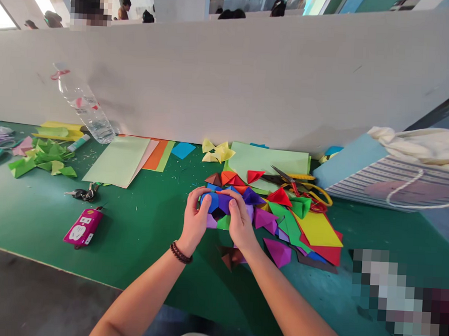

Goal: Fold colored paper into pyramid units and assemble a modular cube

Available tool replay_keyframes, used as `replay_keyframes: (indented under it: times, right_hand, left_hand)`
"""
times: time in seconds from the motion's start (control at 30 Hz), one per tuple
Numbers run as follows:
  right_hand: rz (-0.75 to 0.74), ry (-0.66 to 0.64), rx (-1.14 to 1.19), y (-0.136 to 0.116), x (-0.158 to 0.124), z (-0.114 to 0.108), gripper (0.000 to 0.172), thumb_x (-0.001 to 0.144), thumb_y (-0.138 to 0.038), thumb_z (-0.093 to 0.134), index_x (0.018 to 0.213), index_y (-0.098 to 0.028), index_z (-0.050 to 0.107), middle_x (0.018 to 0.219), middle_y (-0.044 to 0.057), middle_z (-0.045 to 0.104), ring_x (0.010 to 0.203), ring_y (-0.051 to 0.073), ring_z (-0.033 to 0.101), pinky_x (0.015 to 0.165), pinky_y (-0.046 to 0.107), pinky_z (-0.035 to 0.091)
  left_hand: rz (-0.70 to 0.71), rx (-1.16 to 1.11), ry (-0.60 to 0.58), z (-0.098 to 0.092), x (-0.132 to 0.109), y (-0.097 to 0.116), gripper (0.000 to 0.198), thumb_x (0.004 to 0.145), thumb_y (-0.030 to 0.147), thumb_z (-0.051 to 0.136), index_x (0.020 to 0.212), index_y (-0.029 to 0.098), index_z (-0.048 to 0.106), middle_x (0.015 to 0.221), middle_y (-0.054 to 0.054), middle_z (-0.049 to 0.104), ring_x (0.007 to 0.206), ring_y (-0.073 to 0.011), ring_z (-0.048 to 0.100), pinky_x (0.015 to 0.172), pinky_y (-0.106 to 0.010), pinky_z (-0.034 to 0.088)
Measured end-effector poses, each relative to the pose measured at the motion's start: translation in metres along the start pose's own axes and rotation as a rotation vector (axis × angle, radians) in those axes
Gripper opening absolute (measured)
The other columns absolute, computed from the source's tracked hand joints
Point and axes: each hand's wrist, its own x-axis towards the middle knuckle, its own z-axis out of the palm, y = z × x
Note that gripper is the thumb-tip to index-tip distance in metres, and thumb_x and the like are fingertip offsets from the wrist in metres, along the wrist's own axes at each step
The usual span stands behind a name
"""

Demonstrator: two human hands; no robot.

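Note:
Between my two hands is a folded-paper model with blue, violet, lilac and green faces and a dark gap in its middle. My left hand, with a dark beaded bracelet on the wrist, grips its left side, thumb on a blue face. On the other side my right hand closes round it, thumb near the violet face. The model is held above the green table. Folded paper pieces lie just behind and to the right, among them a purple piece, a red piece and a brown piece.
Scissors lie behind the colored sheets. A striped paper bag stands at right. Leftward are a plastic bottle leaning on the partition, keys, a pink box and green paper pieces.

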Motion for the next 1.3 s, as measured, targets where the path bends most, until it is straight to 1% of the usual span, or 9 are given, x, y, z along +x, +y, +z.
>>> replay_keyframes:
  times: [0.1,0.2,0.3,0.47,0.53,0.63,0.7,0.97,1.3]
  right_hand:
    - [0.067,0.022,0.046,0.002,0.003,-0.005,0.039,0.098,-0.052,0.03,0.115,-0.027,0.055,0.125,0.007,0.059,0.119,0.022,0.054,0.106,0.04,0.042]
    - [0.176,0.038,0.139,0.004,0.005,-0.009,0.042,0.097,-0.056,0.032,0.113,-0.027,0.057,0.124,0.004,0.061,0.114,0.023,0.057,0.098,0.038,0.047]
    - [0.199,0.053,0.191,0.006,0.005,-0.009,0.044,0.095,-0.058,0.034,0.112,-0.027,0.06,0.125,0.003,0.062,0.115,0.023,0.057,0.098,0.036,0.045]
    - [0.205,0.021,0.23,0.006,0.001,-0.006,0.044,0.095,-0.059,0.036,0.114,-0.027,0.059,0.123,0.003,0.063,0.112,0.022,0.058,0.097,0.036,0.046]
    - [0.202,0.004,0.23,0.003,-0.001,-0.005,0.043,0.095,-0.058,0.036,0.114,-0.027,0.059,0.123,0.004,0.063,0.113,0.022,0.058,0.096,0.036,0.047]
    - [0.185,-0.007,0.213,0.001,-0.002,-0.005,0.041,0.096,-0.056,0.035,0.114,-0.026,0.058,0.124,0.004,0.062,0.116,0.022,0.056,0.099,0.036,0.046]
    - [0.174,-0.005,0.209,0.0,-0.003,-0.003,0.04,0.097,-0.055,0.035,0.113,-0.026,0.058,0.123,0.004,0.063,0.116,0.021,0.056,0.1,0.036,0.046]
    - [0.135,0.037,0.173,0.006,-0.005,0.004,0.039,0.098,-0.053,0.034,0.111,-0.026,0.058,0.12,0.004,0.065,0.113,0.021,0.058,0.098,0.036,0.047]
    - [0.114,0.046,0.144,0.013,-0.006,0.007,0.037,0.097,-0.052,0.036,0.112,-0.027,0.058,0.12,0.004,0.065,0.115,0.022,0.058,0.1,0.039,0.046]
  left_hand:
    - [0.052,0.026,-0.101,-0.003,0.0,-0.001,0.04,0.095,0.051,0.045,0.123,0.026,0.058,0.143,-0.009,0.048,0.137,-0.0258,0.04,0.113,-0.042,0.035]
    - [0.266,0.073,-0.234,-0.008,0.001,-0.003,0.06,0.087,0.062,0.054,0.136,0.028,0.049,0.155,-0.011,0.031,0.145,-0.0321,0.029,0.113,-0.047,0.036]
    - [0.484,0.094,-0.233,-0.011,0.004,-0.008,0.072,0.077,0.066,0.064,0.136,0.027,0.05,0.154,-0.013,0.033,0.146,-0.0375,0.025,0.115,-0.055,0.032]
    - [0.64,0.064,-0.233,-0.007,0.002,-0.01,0.064,0.083,0.06,0.061,0.134,0.024,0.049,0.147,-0.015,0.044,0.144,-0.0374,0.032,0.115,-0.061,0.029]
    - [0.654,0.078,-0.204,-0.004,0.001,-0.009,0.053,0.084,0.051,0.065,0.127,0.023,0.053,0.141,-0.015,0.051,0.141,-0.0362,0.038,0.114,-0.06,0.033]
    - [0.641,0.084,-0.151,-0.002,-0.001,-0.007,0.034,0.087,0.035,0.063,0.117,0.021,0.056,0.132,-0.014,0.057,0.135,-0.0328,0.046,0.11,-0.058,0.038]
    - [0.637,0.092,-0.128,-0.002,-0.001,-0.006,0.028,0.089,0.03,0.061,0.114,0.02,0.057,0.129,-0.013,0.059,0.133,-0.0314,0.048,0.109,-0.056,0.04]
    - [0.624,0.113,-0.084,-0.002,-0.002,-0.006,0.021,0.09,0.026,0.057,0.11,0.019,0.058,0.12,-0.012,0.062,0.123,-0.0274,0.056,0.104,-0.052,0.045]
    - [0.579,0.104,-0.065,-0.002,-0.002,-0.01,0.018,0.091,0.025,0.056,0.108,0.02,0.059,0.118,-0.012,0.061,0.115,-0.0246,0.059,0.1,-0.049,0.048]
